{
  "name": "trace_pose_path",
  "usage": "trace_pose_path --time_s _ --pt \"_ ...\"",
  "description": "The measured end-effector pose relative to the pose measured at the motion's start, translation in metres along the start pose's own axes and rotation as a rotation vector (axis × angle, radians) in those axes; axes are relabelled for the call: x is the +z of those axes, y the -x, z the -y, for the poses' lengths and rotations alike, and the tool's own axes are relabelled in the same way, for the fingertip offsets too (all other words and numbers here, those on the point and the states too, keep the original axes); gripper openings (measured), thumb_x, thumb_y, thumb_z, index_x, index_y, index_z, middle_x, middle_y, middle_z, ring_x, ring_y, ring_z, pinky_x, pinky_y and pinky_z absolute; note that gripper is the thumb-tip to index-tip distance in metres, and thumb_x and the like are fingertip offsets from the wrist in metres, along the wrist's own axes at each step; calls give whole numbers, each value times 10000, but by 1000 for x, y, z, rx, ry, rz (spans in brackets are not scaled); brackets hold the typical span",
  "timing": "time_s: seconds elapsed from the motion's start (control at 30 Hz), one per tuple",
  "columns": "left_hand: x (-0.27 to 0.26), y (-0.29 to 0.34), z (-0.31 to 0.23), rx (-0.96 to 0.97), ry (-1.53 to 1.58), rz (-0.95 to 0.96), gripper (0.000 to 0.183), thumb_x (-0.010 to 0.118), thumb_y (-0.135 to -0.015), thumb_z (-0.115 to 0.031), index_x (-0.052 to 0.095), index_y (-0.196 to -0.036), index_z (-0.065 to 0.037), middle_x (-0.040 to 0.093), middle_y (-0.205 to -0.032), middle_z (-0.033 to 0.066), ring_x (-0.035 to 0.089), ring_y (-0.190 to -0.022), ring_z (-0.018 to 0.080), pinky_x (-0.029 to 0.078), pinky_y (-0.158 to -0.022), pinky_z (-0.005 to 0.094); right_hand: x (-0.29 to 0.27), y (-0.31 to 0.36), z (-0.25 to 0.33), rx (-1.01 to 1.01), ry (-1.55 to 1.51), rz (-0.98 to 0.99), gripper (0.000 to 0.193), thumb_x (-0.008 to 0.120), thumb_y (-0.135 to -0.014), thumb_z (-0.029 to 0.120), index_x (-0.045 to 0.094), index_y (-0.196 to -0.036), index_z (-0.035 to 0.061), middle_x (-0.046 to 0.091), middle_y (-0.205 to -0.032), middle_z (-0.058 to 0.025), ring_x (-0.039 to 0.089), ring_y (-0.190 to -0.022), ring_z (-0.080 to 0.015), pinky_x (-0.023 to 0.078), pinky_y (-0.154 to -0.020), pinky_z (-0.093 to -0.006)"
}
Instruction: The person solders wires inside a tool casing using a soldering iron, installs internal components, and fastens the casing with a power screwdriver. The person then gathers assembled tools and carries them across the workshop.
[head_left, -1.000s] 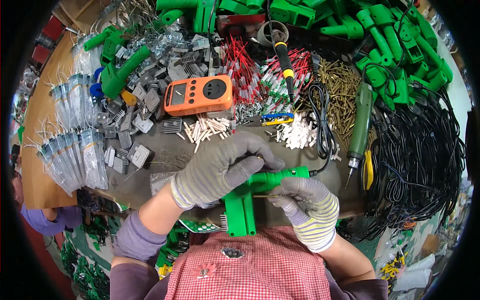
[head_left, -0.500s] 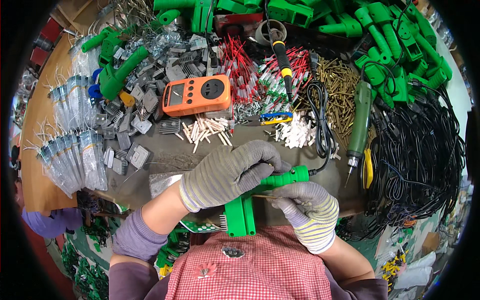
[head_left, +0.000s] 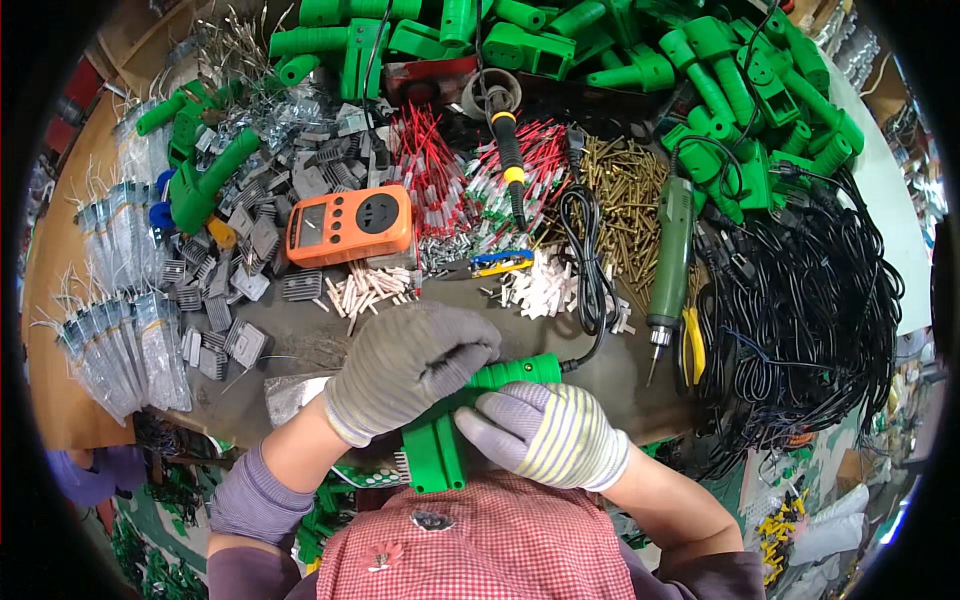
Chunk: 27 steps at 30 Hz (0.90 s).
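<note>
In front of my apron is a green plastic tool housing (head_left: 435,458) with a ribbed handle (head_left: 520,372) pointing right and a black cord (head_left: 590,338) leaving its end. A grey comb-like metal edge (head_left: 402,467) shows at the housing's left side. My left hand (head_left: 400,365), in a grey striped glove, is closed over the upper part of the housing. Its fingertips are curled together, and anything between them is hidden. My right hand (head_left: 550,432), gloved too, grips the housing from the right, below the handle, its fingers pressed along the green plastic.
Behind my hands lie an orange meter (head_left: 350,225), white sleeves (head_left: 370,290), red-wired parts (head_left: 430,160) and brass screws (head_left: 620,210). A green electric screwdriver (head_left: 672,250) and yellow-handled pliers (head_left: 693,345) lie to the right, beside bundled black cords (head_left: 800,320). Green housings (head_left: 700,70) fill the back.
My right hand held a thin brass-coloured piece beside the housing; now it grips the housing and the piece is out of sight. The view has shifted, moving the bench leftward in the picture.
</note>
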<state>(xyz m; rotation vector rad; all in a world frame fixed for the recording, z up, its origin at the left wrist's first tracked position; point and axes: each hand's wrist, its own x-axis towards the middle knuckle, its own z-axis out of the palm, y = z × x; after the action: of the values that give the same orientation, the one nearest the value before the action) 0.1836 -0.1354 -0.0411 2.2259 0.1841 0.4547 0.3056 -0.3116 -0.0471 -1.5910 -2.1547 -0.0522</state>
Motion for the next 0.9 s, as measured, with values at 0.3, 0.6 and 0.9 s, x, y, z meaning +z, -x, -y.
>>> trace_pose_path --time_s 0.3,0.6,0.9 --pt "-24 -2 -3 -88 221 -34 145 762 -823 -143 752 -940 -60 698 -826 74 664 -783 204 511 -732 316 -37 10 -52 649 58 -441 408 665 -786 57 594 -1187 42 627 -1114 -158 632 -960 -339 516 -866 -444" --pt "-22 -5 10 92 -25 148 170 674 -894 -116 682 -1058 -71 691 -895 80 688 -806 234 546 -725 325 -41 47 -130 1196 462 -187 770 733 -802 279 379 -1450 61 654 -1042 -267 653 -929 -400 531 -820 -482" --pt "-3 -15 -9 288 -546 303 238 652 -821 -159 661 -1057 -122 640 -822 83 657 -766 284 529 -681 402 -69 38 -90 822 -987 -947 663 690 -802 338 487 -1321 -21 574 -997 -85 550 -808 -165 487 -686 -278"
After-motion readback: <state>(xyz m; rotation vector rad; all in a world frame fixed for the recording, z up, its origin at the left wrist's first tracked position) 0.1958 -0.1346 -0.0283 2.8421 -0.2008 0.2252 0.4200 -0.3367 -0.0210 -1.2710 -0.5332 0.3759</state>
